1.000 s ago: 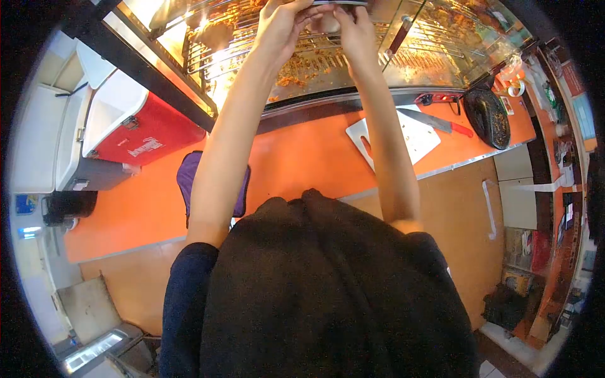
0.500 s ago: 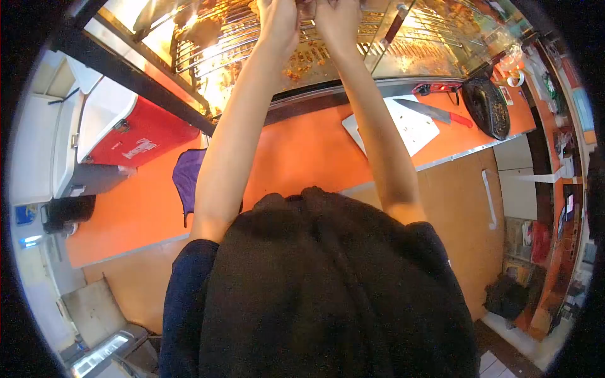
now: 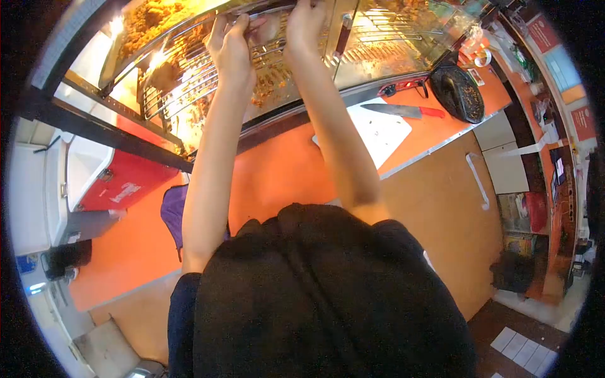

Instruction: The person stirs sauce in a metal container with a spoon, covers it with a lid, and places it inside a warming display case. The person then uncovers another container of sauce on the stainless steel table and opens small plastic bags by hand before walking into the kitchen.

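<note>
Both arms reach up into a lit display case with wire racks (image 3: 189, 82) that carry fried-looking food (image 3: 151, 28). At the top of the view, my left hand (image 3: 232, 47) has its fingers curled beside a pinkish, blurred item (image 3: 265, 28); whether it grips this item is unclear. To its right, my right hand (image 3: 305, 25) is raised near the edge of a dark tray or rack (image 3: 258, 9), its fingertips partly cut off by the frame. What lies between the hands is blurred.
Below the case runs an orange counter (image 3: 271, 167). On it are a white cutting board (image 3: 381, 135), a red-handled knife (image 3: 403, 111), a black pan-like container (image 3: 457, 94) and purple cloth (image 3: 173, 211). A red cooler (image 3: 126, 179) stands left. The case's dark frame (image 3: 107, 129) borders my left arm.
The view has turned, and the counter things appear further left. Both hands have shifted left in view, and more of the fingers and the pinkish item shows between them than half a second ago.
</note>
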{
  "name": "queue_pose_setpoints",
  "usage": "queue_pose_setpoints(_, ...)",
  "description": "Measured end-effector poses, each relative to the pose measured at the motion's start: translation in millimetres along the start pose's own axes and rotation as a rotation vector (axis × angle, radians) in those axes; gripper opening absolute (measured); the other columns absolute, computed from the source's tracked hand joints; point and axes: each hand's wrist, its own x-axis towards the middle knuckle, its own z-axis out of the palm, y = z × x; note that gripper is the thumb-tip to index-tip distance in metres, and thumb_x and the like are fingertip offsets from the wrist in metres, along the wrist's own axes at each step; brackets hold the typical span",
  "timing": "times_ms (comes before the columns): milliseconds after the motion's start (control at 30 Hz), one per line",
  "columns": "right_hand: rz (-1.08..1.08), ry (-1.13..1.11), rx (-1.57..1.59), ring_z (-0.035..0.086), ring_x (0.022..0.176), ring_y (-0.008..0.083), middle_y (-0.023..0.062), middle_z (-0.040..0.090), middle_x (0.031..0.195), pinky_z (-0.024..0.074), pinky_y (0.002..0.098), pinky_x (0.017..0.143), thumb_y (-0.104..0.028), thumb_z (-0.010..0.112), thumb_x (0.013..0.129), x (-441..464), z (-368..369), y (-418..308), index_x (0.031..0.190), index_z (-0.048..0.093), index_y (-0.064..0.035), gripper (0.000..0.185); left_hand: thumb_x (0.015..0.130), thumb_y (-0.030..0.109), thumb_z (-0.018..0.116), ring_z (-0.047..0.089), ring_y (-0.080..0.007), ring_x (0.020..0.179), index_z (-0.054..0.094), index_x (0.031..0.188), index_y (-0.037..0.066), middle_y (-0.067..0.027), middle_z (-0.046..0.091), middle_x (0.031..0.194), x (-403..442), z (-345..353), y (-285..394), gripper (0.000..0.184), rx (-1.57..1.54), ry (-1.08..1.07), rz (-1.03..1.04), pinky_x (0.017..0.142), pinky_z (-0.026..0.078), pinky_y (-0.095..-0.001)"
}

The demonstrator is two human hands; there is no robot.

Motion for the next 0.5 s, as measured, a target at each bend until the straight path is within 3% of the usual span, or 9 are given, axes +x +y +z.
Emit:
queue_pose_setpoints(67,-0.096,0.092,0.104,0.055,0.095,0.0273,0.0151,0.059,0.103,0.0447,0.0349,0.085,-0.028,0.046,0.099,-6.9,10.2,4.1,0.124,0.044,0.0053,0.042,0.086,-0.001,0.056,0.067,-0.0247,0.086,0.049,0.114,-0.001,-0.0143,0.063,0.099,-7.7,10.3,4.2,0.028,-0.021,0.018,0.025,0.079,0.052,-0.0316)
queue_pose_setpoints(167,0.277,0.056,0.455,0.055,0.087,0.0226,0.0119,0.057,0.097,0.0472,0.0324,0.073,-0.027,0.048,0.098,-15.5,8.2,-9.0,0.117,0.046,-0.0014,0.032,0.089,0.000,0.054,0.067,-0.0242,0.081,0.048,0.116,0.001,-0.0134,0.063,0.098,-10.5,14.9,9.5,0.028,-0.026,0.014,-0.009,0.076,0.052,-0.0310)
queue_pose_setpoints(200,0.201,0.014,0.450,0.051,0.076,0.0160,0.0075,0.053,0.087,0.0450,0.0283,0.060,-0.024,0.050,0.098,-8.9,9.1,4.6,0.105,0.048,-0.0068,0.019,0.089,0.000,0.054,0.067,-0.0240,0.082,0.047,0.117,0.001,-0.0130,0.063,0.098,-7.1,10.0,10.0,0.029,-0.033,-0.001,-0.045,0.076,0.052,-0.0312)
queue_pose_setpoints(300,-0.068,0.194,0.190,0.048,0.067,0.0127,0.0041,0.050,0.081,0.0413,0.0255,0.053,-0.023,0.051,0.097,-5.2,17.1,13.0,0.100,0.047,-0.0085,0.015,0.089,0.002,0.055,0.067,-0.0231,0.084,0.047,0.117,0.002,-0.0109,0.063,0.096,-6.6,5.9,12.1,0.029,-0.052,-0.046,-0.094,0.076,0.052,-0.0316)
queue_pose_setpoints(400,0.030,0.086,0.608,0.048,0.065,0.0135,0.0041,0.052,0.081,0.0418,0.0255,0.054,-0.022,0.052,0.097,-3.5,17.7,20.5,0.103,0.047,-0.0079,0.016,0.090,0.005,0.056,0.066,-0.0229,0.090,0.051,0.112,0.002,-0.0100,0.064,0.098,-5.8,3.6,16.1,0.022,-0.033,-0.064,-0.121,0.078,0.051,-0.0311)
queue_pose_setpoints(500,0.080,0.054,0.658,0.053,0.069,0.0157,0.0061,0.056,0.086,0.0437,0.0256,0.055,-0.021,0.053,0.096,-5.0,14.8,21.5,0.110,0.049,-0.0081,0.020,0.091,0.006,0.055,0.065,-0.0245,0.092,0.051,0.113,0.002,-0.0124,0.064,0.099,-3.7,0.5,11.1,0.023,-0.075,-0.103,-0.112,0.081,0.051,-0.0331)
